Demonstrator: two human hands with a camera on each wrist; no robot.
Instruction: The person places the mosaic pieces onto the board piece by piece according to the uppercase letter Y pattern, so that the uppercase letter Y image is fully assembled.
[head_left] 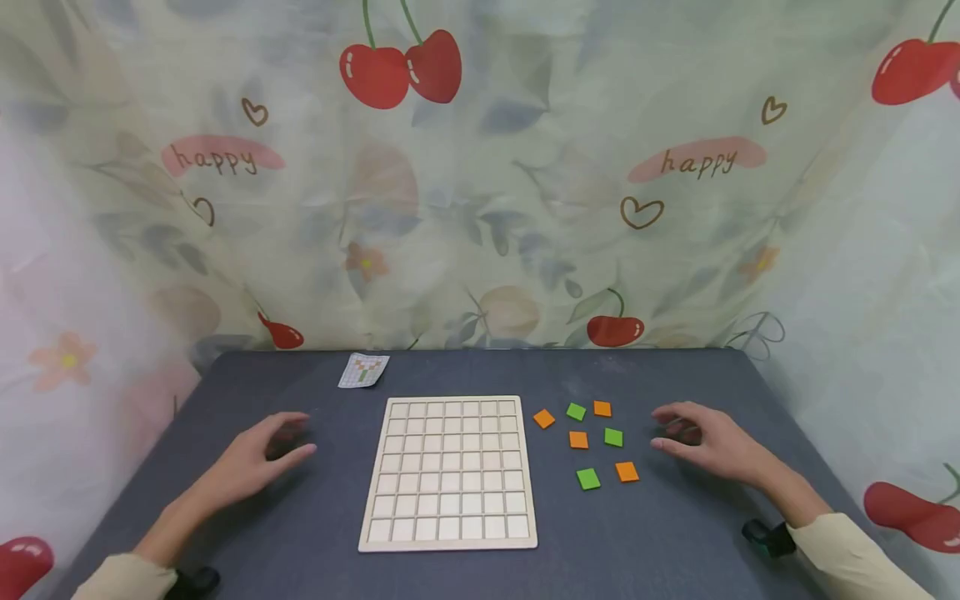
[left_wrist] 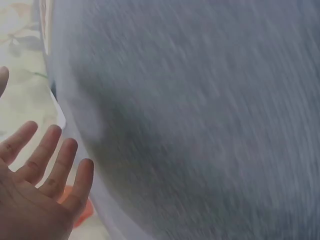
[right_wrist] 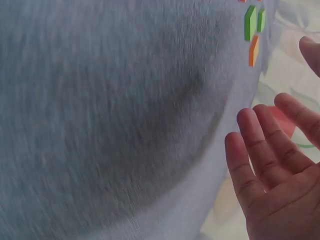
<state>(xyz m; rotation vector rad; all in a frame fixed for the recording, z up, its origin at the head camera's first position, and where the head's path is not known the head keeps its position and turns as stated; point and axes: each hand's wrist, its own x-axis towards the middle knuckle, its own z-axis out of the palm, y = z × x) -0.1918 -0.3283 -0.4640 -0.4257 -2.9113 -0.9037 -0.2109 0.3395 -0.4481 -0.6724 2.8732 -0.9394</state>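
A pale wooden grid board (head_left: 449,472) with rows of square recesses lies at the middle of the dark table. To its right are scattered several small square tiles, some orange like this orange tile (head_left: 578,440), others green like this green tile (head_left: 613,437). My left hand (head_left: 258,458) hovers left of the board, fingers relaxed and holding nothing; the left wrist view shows its palm and spread fingers (left_wrist: 65,162). On the other side, my right hand (head_left: 708,440) is just right of the tiles, also holding nothing, its fingers (right_wrist: 250,127) loosely extended in the right wrist view.
A small paper card (head_left: 363,370) with a coloured grid pattern lies near the table's back edge, behind and left of the board. A patterned curtain (head_left: 480,183) hangs behind the dark table (head_left: 315,533) and along both sides. Each wrist wears a black strap.
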